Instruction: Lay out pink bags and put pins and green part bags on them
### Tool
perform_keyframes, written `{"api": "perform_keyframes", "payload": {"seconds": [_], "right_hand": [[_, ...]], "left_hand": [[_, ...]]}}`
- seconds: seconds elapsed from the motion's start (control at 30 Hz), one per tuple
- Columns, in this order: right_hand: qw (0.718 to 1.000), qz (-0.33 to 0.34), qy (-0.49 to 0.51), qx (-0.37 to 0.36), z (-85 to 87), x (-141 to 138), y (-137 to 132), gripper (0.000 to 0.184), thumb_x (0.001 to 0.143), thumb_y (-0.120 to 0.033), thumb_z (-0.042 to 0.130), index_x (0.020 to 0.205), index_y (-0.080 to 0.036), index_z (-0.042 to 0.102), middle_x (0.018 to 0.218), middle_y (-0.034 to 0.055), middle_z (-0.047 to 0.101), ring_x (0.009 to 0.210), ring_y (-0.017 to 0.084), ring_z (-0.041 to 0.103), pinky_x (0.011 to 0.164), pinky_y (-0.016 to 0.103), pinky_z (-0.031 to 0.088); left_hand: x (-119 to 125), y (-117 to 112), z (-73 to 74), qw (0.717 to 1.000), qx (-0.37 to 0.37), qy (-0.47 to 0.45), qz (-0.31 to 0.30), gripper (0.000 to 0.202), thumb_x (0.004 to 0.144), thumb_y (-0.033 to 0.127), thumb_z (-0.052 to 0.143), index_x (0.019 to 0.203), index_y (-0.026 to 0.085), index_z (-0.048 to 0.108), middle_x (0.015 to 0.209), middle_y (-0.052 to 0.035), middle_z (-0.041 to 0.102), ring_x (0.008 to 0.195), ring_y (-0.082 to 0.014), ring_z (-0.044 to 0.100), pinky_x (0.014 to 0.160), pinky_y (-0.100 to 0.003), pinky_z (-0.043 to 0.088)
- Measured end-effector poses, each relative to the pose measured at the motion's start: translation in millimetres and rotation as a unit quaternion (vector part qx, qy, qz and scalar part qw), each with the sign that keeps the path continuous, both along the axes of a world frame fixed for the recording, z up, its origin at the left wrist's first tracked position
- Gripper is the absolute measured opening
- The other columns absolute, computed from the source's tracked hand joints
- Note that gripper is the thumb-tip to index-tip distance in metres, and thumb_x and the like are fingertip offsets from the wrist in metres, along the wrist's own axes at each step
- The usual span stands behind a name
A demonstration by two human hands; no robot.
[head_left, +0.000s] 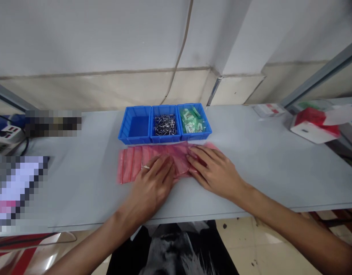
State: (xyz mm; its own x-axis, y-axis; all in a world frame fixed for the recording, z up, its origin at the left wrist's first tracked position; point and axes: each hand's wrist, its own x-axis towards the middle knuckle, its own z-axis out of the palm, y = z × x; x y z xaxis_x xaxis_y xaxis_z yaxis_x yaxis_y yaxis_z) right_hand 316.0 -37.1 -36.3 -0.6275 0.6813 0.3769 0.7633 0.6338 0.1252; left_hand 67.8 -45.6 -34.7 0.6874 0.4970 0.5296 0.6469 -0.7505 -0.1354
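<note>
My left hand [151, 183] and my right hand [213, 172] lie palm down on a pink translucent stack of plastic bags [132, 164], with the fingers extended. The plastic bunches up between them. A ring [146, 167] circles a finger of my left hand. Just beyond the bags stands a blue plastic bin with three compartments [164, 140]. Its left compartment [138, 126] shows only blue floor, the middle one holds dark metal screws [165, 125], and the right one holds green-tinted small packets [191, 120].
The bags and bin rest on a long grey table [264, 164] against a wall. A power strip [6, 139] with black cables sits at the left, near two pixelated objects. A red and white box [315, 124] and a white carton [269, 110] stand at the right.
</note>
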Motion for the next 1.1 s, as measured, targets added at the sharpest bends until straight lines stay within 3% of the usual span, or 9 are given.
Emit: {"api": "perform_keyframes", "payload": {"seconds": [0.1, 0.17, 0.3, 0.47, 0.6, 0.8, 1.1], "right_hand": [[0.997, 0.023, 0.022, -0.064, 8.8, 10.9, -2.7, 0.070, 0.097, -0.057, 0.062, 0.153, -0.016, 0.050, 0.157, 0.0191, 0.051, 0.142, 0.038, 0.052, 0.111, 0.060, 0.051], [0.995, 0.027, 0.028, -0.087, 16.0, 22.1, -6.2, 0.083, 0.092, -0.057, 0.068, 0.159, -0.016, 0.041, 0.162, 0.0192, 0.045, 0.148, 0.039, 0.044, 0.116, 0.061, 0.047], [0.997, 0.023, 0.034, -0.060, 19.8, 42.5, -12.6, 0.067, 0.092, -0.027, 0.068, 0.154, -0.013, 0.048, 0.154, 0.0190, 0.054, 0.145, 0.035, 0.050, 0.112, 0.054, 0.053], [0.997, 0.056, 0.044, 0.007, 8.2, 49.9, -10.6, 0.046, 0.091, -0.012, 0.064, 0.138, -0.011, 0.063, 0.137, 0.0150, 0.070, 0.126, 0.031, 0.068, 0.098, 0.048, 0.064], [0.994, 0.056, 0.095, 0.013, 6.6, 47.8, -9.8, 0.045, 0.093, -0.008, 0.062, 0.138, -0.012, 0.063, 0.138, 0.0141, 0.070, 0.123, 0.027, 0.070, 0.093, 0.043, 0.067], [0.990, 0.083, 0.104, -0.048, 7.5, 42.5, -17.0, 0.044, 0.098, -0.012, 0.060, 0.142, -0.013, 0.062, 0.146, 0.0119, 0.065, 0.138, 0.028, 0.059, 0.110, 0.047, 0.059], [0.972, 0.003, 0.223, -0.074, 4.9, 50.5, -16.9, 0.051, 0.100, -0.006, 0.057, 0.148, -0.022, 0.057, 0.145, 0.0067, 0.066, 0.130, 0.019, 0.066, 0.111, 0.038, 0.058]], "left_hand": [[5.1, -3.3, 6.1, 0.999, 0.005, -0.042, 0.018, 0.028, 0.100, 0.026, 0.064, 0.118, 0.006, 0.069, 0.121, -0.0130, 0.075, 0.121, -0.0311, 0.067, 0.097, -0.045, 0.059], [10.9, -3.5, 10.1, 0.998, -0.003, -0.058, 0.021, 0.028, 0.100, 0.027, 0.065, 0.119, 0.006, 0.069, 0.120, -0.0127, 0.075, 0.117, -0.0309, 0.068, 0.094, -0.045, 0.059], [22.5, 2.1, 9.6, 0.998, -0.044, -0.032, 0.018, 0.026, 0.099, 0.029, 0.065, 0.115, 0.009, 0.070, 0.115, -0.0117, 0.075, 0.107, -0.0311, 0.070, 0.088, -0.047, 0.062], [23.6, 8.8, -1.2, 0.997, -0.081, 0.004, -0.006, 0.024, 0.097, 0.019, 0.065, 0.117, 0.008, 0.070, 0.121, -0.0130, 0.074, 0.114, -0.0313, 0.070, 0.093, -0.047, 0.063], [21.4, 8.3, -3.1, 0.993, -0.112, 0.004, -0.024, 0.025, 0.100, 0.019, 0.060, 0.122, 0.008, 0.068, 0.126, -0.0131, 0.073, 0.122, -0.0298, 0.068, 0.097, -0.046, 0.064], [28.5, 3.7, 1.2, 0.996, -0.071, -0.060, 0.006, 0.037, 0.104, 0.032, 0.055, 0.123, 0.003, 0.064, 0.127, -0.0189, 0.071, 0.121, -0.0322, 0.069, 0.094, -0.047, 0.065], [44.0, 4.5, 0.0, 0.998, -0.047, -0.030, -0.023, 0.031, 0.101, 0.021, 0.059, 0.127, 0.004, 0.065, 0.131, -0.0161, 0.070, 0.124, -0.0301, 0.067, 0.100, -0.044, 0.062]]}}
